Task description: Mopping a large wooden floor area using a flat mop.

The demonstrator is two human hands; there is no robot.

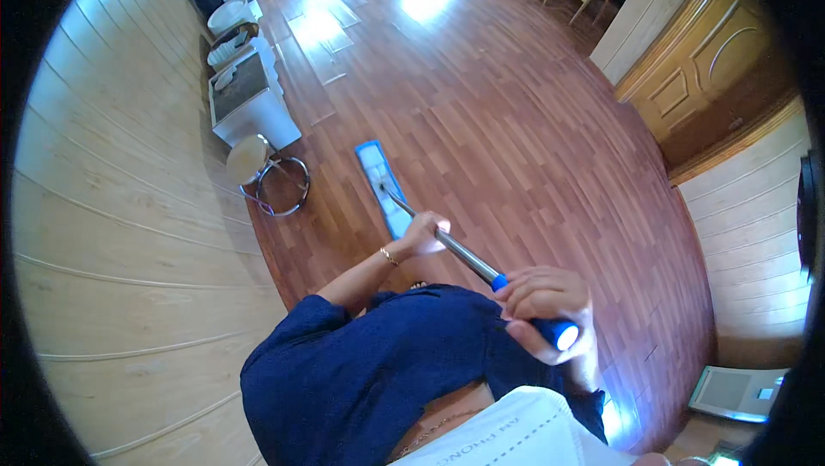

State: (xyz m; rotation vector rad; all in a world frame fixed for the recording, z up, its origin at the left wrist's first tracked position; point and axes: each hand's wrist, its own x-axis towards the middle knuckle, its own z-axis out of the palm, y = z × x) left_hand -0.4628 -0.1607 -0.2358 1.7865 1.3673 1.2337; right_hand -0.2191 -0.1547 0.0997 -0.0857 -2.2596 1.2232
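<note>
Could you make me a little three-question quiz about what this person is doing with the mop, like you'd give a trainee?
1. True or false: the flat mop head rests on carpet.
2. Which hand grips the blue handle end: A) left hand B) right hand?
3. What stands by the wall left of the mop head?

Key:
1. False, it lies on the wooden floor.
2. B; the left hand holds the metal pole lower down.
3. A round stool with a metal ring base.
</note>
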